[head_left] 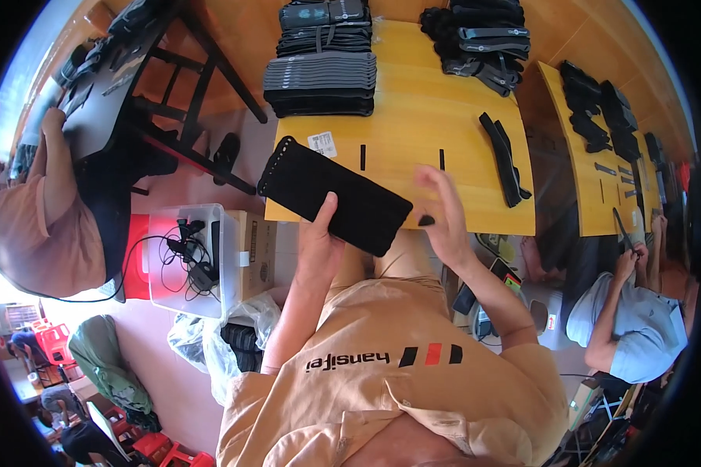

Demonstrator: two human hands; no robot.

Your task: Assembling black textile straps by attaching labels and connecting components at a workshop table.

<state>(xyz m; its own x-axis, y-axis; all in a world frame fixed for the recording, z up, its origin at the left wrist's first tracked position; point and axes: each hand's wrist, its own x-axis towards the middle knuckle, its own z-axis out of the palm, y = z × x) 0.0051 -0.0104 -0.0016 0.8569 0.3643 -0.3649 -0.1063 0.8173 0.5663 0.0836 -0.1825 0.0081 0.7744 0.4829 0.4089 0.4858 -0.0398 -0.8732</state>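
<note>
Left hand [321, 237] grasps a flat black fabric sleeve [339, 196] by its lower edge, thumb on top, holding it slanted over the near edge of a yellow tabletop [413, 86]. The right hand [442, 222] is raised just beside it, fingers loosely bent and blurred; whether it grips the small black piece [426, 221] showing there cannot be told. Beyond rises an orange wall [580, 31], above a pale floor [156, 342]. One person [43, 226] sits at a dark tabletop [101, 121] to the left, another [631, 331] at a second yellow tabletop [590, 187] to the right. A translucent plastic bin [183, 296] holds tangled black cables [195, 253]. Layered grey and black fabric bands [319, 74] are stacked at the far side; a long folded black strap [502, 159] lies right, then a square white label [322, 144] and two thin, straight black strips [363, 157]. Smallest, pale dots [266, 173] line the matte sleeve's short end
</note>
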